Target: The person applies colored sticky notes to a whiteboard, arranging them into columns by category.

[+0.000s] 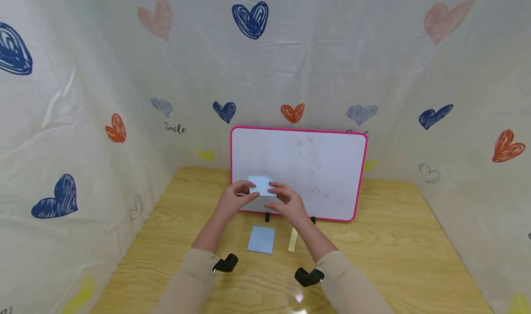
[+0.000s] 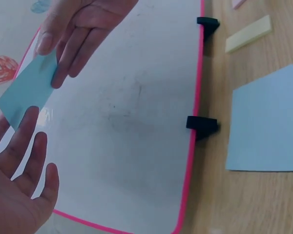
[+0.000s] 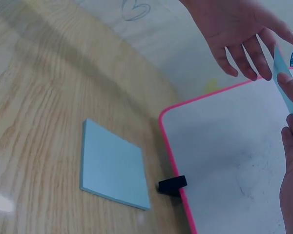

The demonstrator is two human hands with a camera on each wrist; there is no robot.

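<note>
A light blue sticky note (image 1: 261,185) is held up in front of a pink-rimmed whiteboard (image 1: 332,180). My left hand (image 1: 239,194) pinches its left side between thumb and fingers, the other fingers spread apart in the left wrist view. On the opposite side my right hand (image 1: 288,202) grips the note, its fingertips lying over the edge. The right wrist view shows the note (image 3: 283,83) nearly edge-on between both hands. Below them a blue sticky note pad (image 1: 261,239) lies flat on the wooden table (image 1: 166,258).
A narrow yellow strip (image 1: 292,240) lies right of the pad, partly behind my right forearm. At the top of the left wrist view a bit of a pink piece (image 2: 238,3) shows. Black feet (image 2: 202,126) support the whiteboard. A heart-patterned curtain (image 1: 290,65) hangs behind.
</note>
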